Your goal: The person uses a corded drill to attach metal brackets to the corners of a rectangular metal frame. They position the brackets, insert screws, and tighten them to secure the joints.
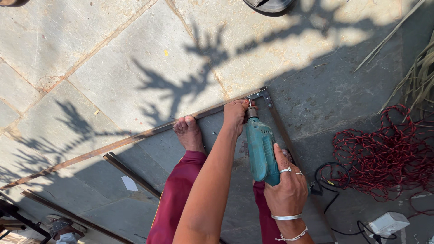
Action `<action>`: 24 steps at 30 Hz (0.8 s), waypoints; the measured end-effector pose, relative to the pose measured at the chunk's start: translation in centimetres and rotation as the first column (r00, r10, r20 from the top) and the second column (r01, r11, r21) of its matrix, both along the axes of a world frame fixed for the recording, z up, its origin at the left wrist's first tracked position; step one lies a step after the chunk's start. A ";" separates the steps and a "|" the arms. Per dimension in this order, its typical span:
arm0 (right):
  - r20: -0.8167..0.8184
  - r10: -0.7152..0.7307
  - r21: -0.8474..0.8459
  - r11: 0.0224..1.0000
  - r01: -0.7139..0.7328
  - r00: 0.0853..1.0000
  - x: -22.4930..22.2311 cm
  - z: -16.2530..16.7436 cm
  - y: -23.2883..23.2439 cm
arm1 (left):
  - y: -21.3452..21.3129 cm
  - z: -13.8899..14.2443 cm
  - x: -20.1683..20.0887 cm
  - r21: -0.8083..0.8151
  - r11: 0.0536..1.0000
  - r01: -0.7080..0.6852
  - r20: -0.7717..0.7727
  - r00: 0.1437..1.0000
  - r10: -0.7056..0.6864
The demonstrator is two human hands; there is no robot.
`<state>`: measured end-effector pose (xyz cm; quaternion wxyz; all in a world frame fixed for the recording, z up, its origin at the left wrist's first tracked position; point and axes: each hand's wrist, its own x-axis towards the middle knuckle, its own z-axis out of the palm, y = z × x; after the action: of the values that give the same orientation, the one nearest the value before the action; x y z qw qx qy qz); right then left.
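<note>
1. Teal electric drill sits mid-frame over the stone floor; long axis runs nearly vertical in view, bit end pointing away from the person into the corner bracket of a metal frame.
2. Right hand is wrapped tight around the drill's rear grip, rings and bangles showing.
3. Left hand is curled over the frame corner just beside the drill's chuck, fingers pressed together, gripping the bar.
4. Long frame bar runs diagonally toward lower left; a bare foot rests against it.
5. Open paving lies above and left of the corner.
6. On the right, well apart: a red tangled rope, a black cable, a white power adapter.
7. Loose metal strips lie lower left.
</note>
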<state>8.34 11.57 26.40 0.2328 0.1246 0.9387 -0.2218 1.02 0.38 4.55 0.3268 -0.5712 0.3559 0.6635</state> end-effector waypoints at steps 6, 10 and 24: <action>0.136 -0.095 0.013 0.995 0.094 0.986 -1.7 0.5 -0.5 | -0.9 1.2 0.7 -0.741 0.389 0.548 -0.034 0.548 -0.836; 0.185 -0.130 0.024 0.992 0.128 0.974 -2.8 0.8 -0.6 | -2.2 1.8 0.5 -0.931 0.056 0.362 -0.014 0.117 -0.993; 0.221 -0.139 0.056 0.990 0.130 0.965 -3.6 1.0 -0.5 | -1.4 -1.5 1.1 -0.962 -0.112 0.248 0.097 -0.070 -0.993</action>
<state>4.73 11.08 27.36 0.3193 0.2171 0.9000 -0.2025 2.13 -1.04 3.05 0.1638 0.0509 0.9581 0.2296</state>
